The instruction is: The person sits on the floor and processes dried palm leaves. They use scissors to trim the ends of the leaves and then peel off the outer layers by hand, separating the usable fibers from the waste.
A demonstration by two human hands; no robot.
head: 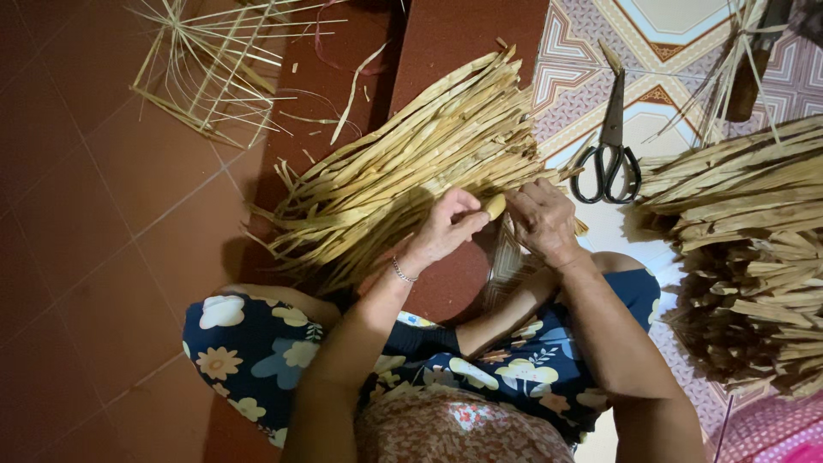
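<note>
A big fan of flat, pale dried leaf strips (403, 163) lies on the floor in front of my knees. My left hand (446, 227), with a thin bracelet at the wrist, pinches the strips where they gather, thumb against a yellowish strip end (495, 206). My right hand (543, 219) grips the same gathered ends from the right, fingers curled over them. The two hands almost touch. My lap is covered by dark blue flowered cloth (257, 351).
Black-handled scissors (610, 146) lie shut on the patterned mat, right of my hands. A second heap of dried strips (746, 257) fills the right side. A loose frame of thin sticks (210, 64) lies at the upper left on red floor tiles (86, 240).
</note>
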